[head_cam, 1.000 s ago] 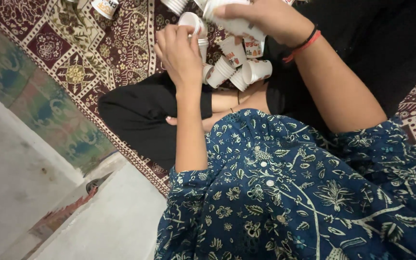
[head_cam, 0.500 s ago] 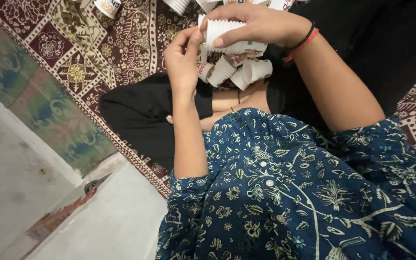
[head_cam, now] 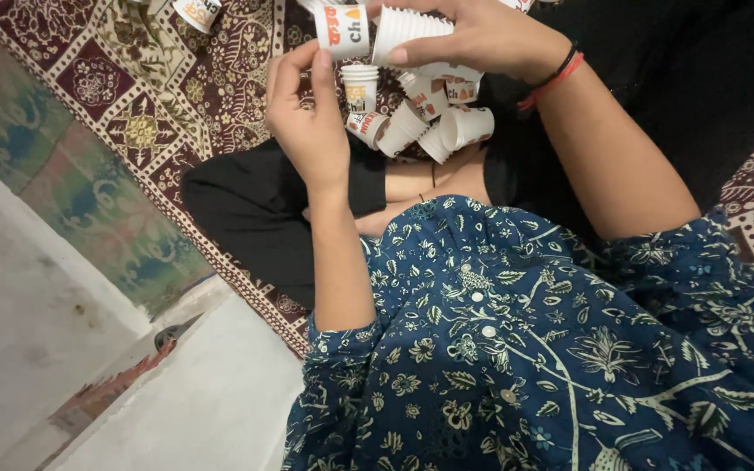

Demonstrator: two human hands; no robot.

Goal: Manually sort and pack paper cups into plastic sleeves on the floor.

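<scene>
head view | 1 camera | looks steeply down | close over lap

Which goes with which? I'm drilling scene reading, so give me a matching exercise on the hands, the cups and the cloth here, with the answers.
Things:
1. left hand
2. right hand
3. loose paper cups
4. patterned cloth

States or places:
A. lying tumbled in a heap on the lap
B. spread flat on the floor, maroon with printed squares
C. gripping a white ribbed cup on its side
D. fingertips on a single upright printed cup

Pairs: 1-D, 2-C, 3-A, 4-B
</scene>
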